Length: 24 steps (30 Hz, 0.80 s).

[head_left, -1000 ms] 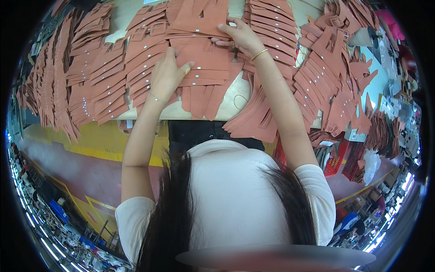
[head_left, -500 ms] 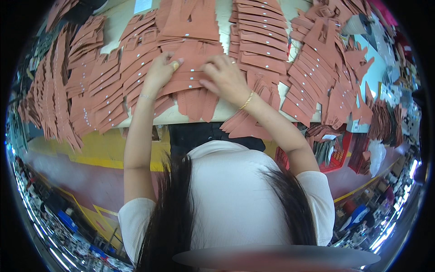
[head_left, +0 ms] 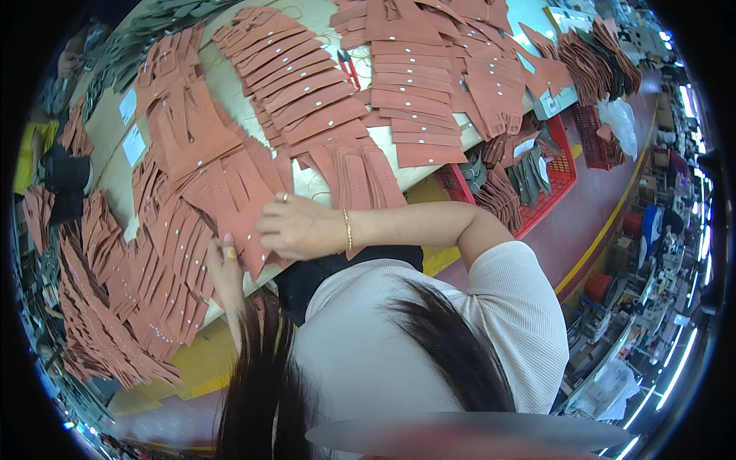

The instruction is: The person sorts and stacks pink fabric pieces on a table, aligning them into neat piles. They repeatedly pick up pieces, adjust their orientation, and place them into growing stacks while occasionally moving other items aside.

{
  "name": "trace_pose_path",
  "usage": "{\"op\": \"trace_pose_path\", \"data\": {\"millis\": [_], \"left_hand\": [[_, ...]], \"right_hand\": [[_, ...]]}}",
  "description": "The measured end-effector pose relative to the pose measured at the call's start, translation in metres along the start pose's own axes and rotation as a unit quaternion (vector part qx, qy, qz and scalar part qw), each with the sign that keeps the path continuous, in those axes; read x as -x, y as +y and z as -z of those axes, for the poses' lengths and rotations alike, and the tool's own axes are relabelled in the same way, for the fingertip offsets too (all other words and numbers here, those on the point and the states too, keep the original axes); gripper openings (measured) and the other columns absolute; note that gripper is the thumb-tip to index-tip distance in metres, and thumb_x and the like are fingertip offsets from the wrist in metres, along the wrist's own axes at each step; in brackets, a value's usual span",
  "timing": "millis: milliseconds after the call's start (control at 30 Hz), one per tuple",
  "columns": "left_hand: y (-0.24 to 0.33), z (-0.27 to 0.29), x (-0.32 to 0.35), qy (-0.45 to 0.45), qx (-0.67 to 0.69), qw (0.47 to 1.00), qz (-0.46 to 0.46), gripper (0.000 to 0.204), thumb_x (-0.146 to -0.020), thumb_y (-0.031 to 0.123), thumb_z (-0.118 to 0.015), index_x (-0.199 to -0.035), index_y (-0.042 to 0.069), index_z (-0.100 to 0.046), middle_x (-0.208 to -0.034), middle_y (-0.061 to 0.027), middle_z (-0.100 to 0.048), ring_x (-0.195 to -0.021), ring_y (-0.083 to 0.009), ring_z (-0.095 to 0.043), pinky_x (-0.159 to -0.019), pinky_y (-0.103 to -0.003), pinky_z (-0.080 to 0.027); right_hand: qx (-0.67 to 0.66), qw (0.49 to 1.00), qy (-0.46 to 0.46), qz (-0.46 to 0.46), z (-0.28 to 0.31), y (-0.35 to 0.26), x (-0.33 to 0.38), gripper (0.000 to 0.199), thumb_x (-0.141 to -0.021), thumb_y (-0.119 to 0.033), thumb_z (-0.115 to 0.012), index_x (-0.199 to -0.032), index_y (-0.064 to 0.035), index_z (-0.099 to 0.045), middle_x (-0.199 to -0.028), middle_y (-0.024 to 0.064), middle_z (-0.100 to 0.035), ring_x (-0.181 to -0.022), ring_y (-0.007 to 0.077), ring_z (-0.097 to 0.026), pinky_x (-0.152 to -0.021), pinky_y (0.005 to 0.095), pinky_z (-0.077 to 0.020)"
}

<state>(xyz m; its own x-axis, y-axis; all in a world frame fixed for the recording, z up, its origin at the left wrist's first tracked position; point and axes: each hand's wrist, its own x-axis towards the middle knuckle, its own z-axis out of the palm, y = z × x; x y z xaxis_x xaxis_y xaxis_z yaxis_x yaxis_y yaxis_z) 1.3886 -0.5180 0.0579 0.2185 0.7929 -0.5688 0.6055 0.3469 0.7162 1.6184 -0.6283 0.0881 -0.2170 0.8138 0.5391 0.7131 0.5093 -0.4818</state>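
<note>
Right hand (head_left: 295,226): lies palm-down, fingers loosely curled, on a stack of terracotta cut pieces (head_left: 238,199) at the near edge of the bench (head_left: 307,180). A ring and a gold bracelet are visible on that hand and wrist. Left hand (head_left: 228,268): just beside the right, at the bench edge; thumb on top of the stack, fingers under it, so grip extent cannot be told. Further fanned rows of like pieces (head_left: 307,84) cover the bench. Red crate (head_left: 556,165) w/ more pieces stands on the floor to the right.
</note>
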Motion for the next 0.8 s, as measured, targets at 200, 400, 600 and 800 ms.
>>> {"op": "trace_pose_path", "data": {"millis": [200,400,600,800], "left_hand": [[-0.006,0.005,0.014,0.119,-0.183,0.928,-0.301,0.028,-0.101,0.028,-0.060,-0.106,0.001,-0.060,-0.079,-0.0063,-0.060,-0.068,-0.0115,-0.053,-0.059,-0.026,-0.041],[0.033,0.029,0.029,-0.390,0.400,0.823,-0.098,0.073,-0.101,0.065,-0.036,-0.126,-0.002,-0.054,-0.110,-0.0204,-0.062,-0.089,-0.0274,-0.069,-0.057,-0.031,-0.055],[0.048,-0.017,0.050,-0.266,0.528,0.799,0.112,0.106,-0.084,0.086,-0.040,-0.143,-0.002,-0.038,-0.134,-0.0220,-0.054,-0.114,-0.0356,-0.061,-0.064,-0.042,-0.060],[0.031,-0.018,0.047,-0.286,0.441,0.832,0.179,0.052,-0.098,0.019,-0.056,-0.144,-0.001,-0.039,-0.130,-0.0240,-0.056,-0.094,-0.0348,-0.068,-0.066,-0.037,-0.064]], "right_hand": [[-0.092,0.987,0.082,-0.099,0.047,-0.015,-0.022,0.015,-0.076,-0.013,-0.070,-0.084,-0.0093,-0.058,-0.084,0.0038,-0.057,-0.083,0.0245,-0.059,-0.070,0.0372,-0.0478],[-0.012,0.986,0.160,0.037,0.082,-0.016,-0.037,0.017,-0.080,-0.021,-0.071,-0.084,-0.0103,-0.059,-0.092,0.0005,-0.064,-0.085,0.0200,-0.061,-0.071,0.0346,-0.0476],[-0.040,0.994,0.045,0.091,0.059,-0.013,-0.008,0.009,-0.080,-0.024,-0.069,-0.082,-0.0165,-0.065,-0.098,-0.0013,-0.067,-0.090,0.0168,-0.062,-0.080,0.0353,-0.0465],[0.250,0.942,0.039,-0.219,0.105,0.084,0.077,0.013,-0.079,-0.016,-0.068,-0.090,-0.0104,-0.070,-0.097,0.0062,-0.065,-0.099,0.0259,-0.061,-0.081,0.0423,-0.0489]]}}
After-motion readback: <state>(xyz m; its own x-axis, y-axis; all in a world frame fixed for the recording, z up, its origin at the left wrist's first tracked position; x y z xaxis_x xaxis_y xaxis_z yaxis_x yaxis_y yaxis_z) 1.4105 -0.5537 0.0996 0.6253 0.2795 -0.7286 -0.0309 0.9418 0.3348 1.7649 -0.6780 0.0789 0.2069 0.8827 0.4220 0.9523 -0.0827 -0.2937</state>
